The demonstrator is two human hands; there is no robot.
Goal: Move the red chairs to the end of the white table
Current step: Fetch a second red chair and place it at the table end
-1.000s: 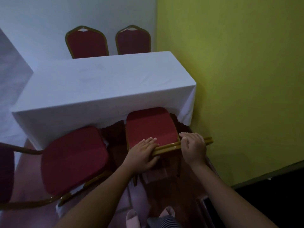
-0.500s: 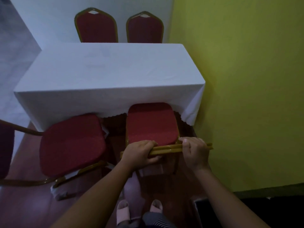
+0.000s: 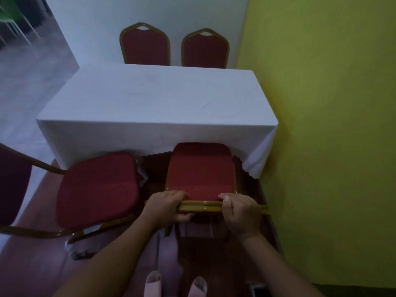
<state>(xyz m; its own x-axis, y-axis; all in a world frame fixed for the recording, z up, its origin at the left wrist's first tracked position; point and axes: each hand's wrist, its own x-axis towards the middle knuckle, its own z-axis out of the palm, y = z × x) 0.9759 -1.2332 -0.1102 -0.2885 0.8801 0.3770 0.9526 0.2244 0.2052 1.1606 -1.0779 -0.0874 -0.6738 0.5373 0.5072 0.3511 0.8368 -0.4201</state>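
A red chair [image 3: 200,170] with a gold frame stands at the near end of the white table [image 3: 156,97], its seat front tucked just under the hanging cloth. My left hand [image 3: 166,205] and my right hand [image 3: 241,211] both grip the gold top rail of its backrest. A second red chair [image 3: 96,189] sits to its left, turned sideways, its backrest at the left edge of view. Two more red chairs [image 3: 145,47] [image 3: 205,50] stand side by side at the table's far end.
A yellow wall [image 3: 332,125] runs close along the right side of the table and chair. A white wall [image 3: 150,13] lies behind the far chairs. The floor [image 3: 38,264] is dark reddish; my pink slippers [image 3: 153,284] show at the bottom.
The chair I hold has straightened to face the table squarely and sits slightly further under the cloth. My left hand has closed fully around the top rail.
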